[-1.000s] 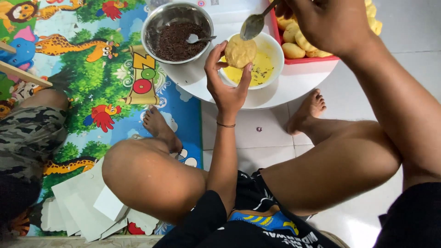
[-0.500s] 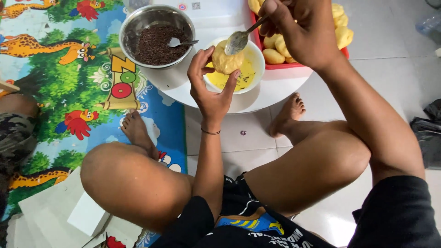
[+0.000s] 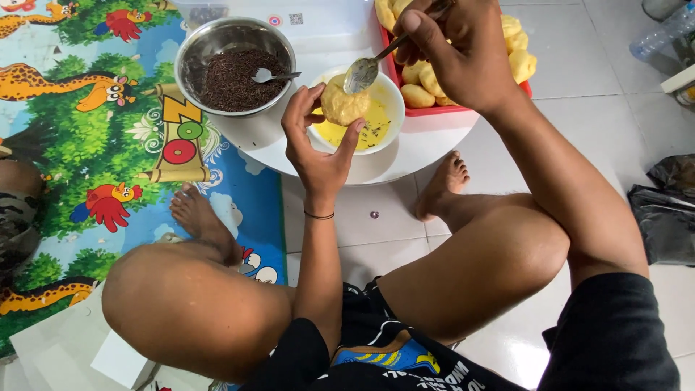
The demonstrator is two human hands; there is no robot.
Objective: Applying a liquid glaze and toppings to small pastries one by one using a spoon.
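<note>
My left hand [image 3: 316,145] holds a round yellow dough ball [image 3: 343,106] over a white bowl [image 3: 392,90] of yellow liquid. My right hand [image 3: 456,51] grips a metal spoon [image 3: 364,69] whose bowl rests on top of the dough ball. To the left stands a steel bowl [image 3: 190,59] of dark sprinkles with a small spoon [image 3: 273,75] lying in it. Behind my right hand sits a red tray [image 3: 441,113] with several yellow dough pieces [image 3: 418,95]. All stand on a round white low table [image 3: 405,158].
My bare knees and feet rest on white floor tiles. A colourful animal play mat [image 3: 87,137] covers the floor at left, with white cardboard pieces [image 3: 65,347] at bottom left. A dark plastic bag [image 3: 670,210] lies at right, a clear bottle [image 3: 662,32] at top right.
The spoon in my right hand has come down from above the bowl onto the dough ball. My left hand keeps the ball over the white bowl. The view has shifted slightly.
</note>
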